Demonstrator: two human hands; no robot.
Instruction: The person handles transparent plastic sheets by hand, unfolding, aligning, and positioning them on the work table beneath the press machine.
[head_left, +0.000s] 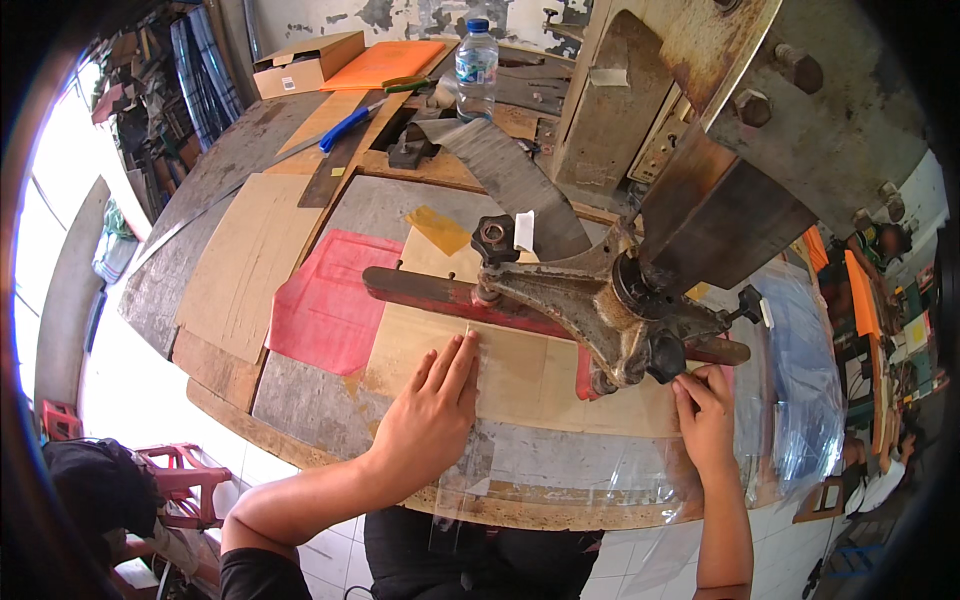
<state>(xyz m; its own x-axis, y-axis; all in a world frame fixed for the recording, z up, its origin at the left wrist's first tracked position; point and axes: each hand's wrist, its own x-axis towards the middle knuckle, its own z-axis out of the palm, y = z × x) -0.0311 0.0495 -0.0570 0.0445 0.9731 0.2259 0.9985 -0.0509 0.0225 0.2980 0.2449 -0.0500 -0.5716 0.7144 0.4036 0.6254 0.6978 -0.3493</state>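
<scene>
Clear plastic sheet, spread flat across the near edge of a worn wooden workbench, partly over pale cardboard and trailing off the bench edge toward the body. Hard to trace in places because of glare and see-through film.

Left hand laid open and flat, palm down, fingers straight, pressing the sheet's upper left corner against the cardboard. Right hand also on the sheet, fingers curled, fingertips pinching or pinning its far right edge just under the rusty cast-iron machine arm; cannot tell whether truly gripping or only pressing.

Red bar lying across the bench just beyond the hands, black knob standing on it. Red plastic sheet to the left, more clear film heaped to the right. Water bottle, orange board and cardboard box at the far end.

Likely very light, thin, floppy and slick; prone to sliding, creasing and clinging. Best handled by flat palm pressure to keep it still, or by pinching opposite corners and edges to lift taut, well away from the machine head.
</scene>
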